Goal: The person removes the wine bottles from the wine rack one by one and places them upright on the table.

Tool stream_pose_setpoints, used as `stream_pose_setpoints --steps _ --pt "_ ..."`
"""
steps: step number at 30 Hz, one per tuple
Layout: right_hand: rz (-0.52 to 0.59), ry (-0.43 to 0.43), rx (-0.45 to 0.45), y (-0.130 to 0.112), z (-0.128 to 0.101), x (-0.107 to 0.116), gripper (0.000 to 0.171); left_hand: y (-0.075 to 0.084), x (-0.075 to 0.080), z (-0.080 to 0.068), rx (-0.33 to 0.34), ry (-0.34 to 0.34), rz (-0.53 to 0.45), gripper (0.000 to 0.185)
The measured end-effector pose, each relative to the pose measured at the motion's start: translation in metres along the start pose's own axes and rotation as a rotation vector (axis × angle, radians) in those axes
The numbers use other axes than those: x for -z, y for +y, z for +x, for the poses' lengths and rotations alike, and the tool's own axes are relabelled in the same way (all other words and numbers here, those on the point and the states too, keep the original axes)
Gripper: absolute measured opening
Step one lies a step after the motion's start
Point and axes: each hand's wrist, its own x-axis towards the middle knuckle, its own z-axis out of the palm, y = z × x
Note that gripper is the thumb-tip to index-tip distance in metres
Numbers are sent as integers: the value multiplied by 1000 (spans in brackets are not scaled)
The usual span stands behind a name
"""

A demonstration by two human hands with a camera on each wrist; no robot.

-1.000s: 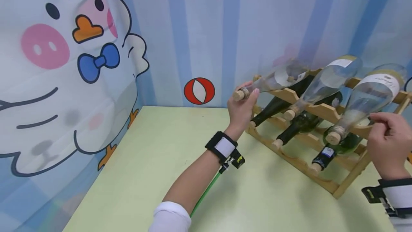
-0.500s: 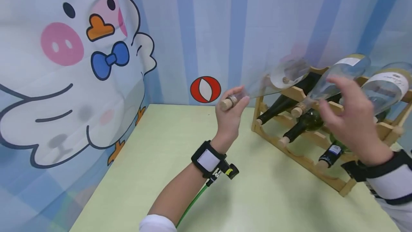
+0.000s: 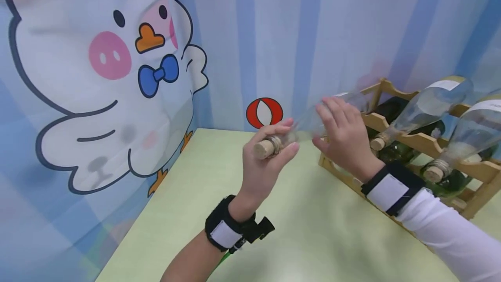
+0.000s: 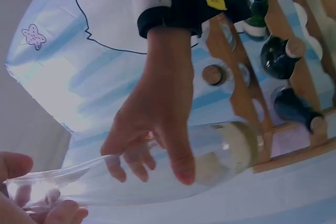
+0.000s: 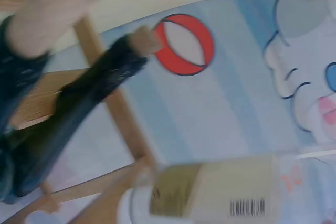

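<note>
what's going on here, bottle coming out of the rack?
A person holds a clear bottle in the air beside a wooden rack on the table. The left hand grips its corked neck, and the right hand lies on its body with the fingers spread. The rack's near top slot is empty; two more clear bottles and some dark ones lie in it.

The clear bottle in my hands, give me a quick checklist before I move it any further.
1. Left hand grips the neck of the clear bottle by the cork: ok.
2. Right hand supports the body: ok, fingers lie on the glass.
3. Bottle clear of the wooden rack: cannot tell, its base is still near the rack's corner.
4. Cork seated: ok.
5. Other bottles settled in the rack: ok.
6. Free space on the table below: ok.
</note>
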Motion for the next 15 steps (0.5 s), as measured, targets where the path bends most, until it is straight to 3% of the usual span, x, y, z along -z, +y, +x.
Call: stream_pose_setpoints --steps 4,7,10,15 --pt "114 11 1 -22 5 -4 75 18 13 5 -128 -64 127 24" --pt "243 -34 -92 -33 8 -12 73 18 16 18 -120 -96 160 23" --pt "388 -109 -236 -35 10 -29 71 4 15 40 -35 -129 178 26" --pt "583 -290 -536 -30 1 -64 72 -41 14 76 208 -195 306 37"
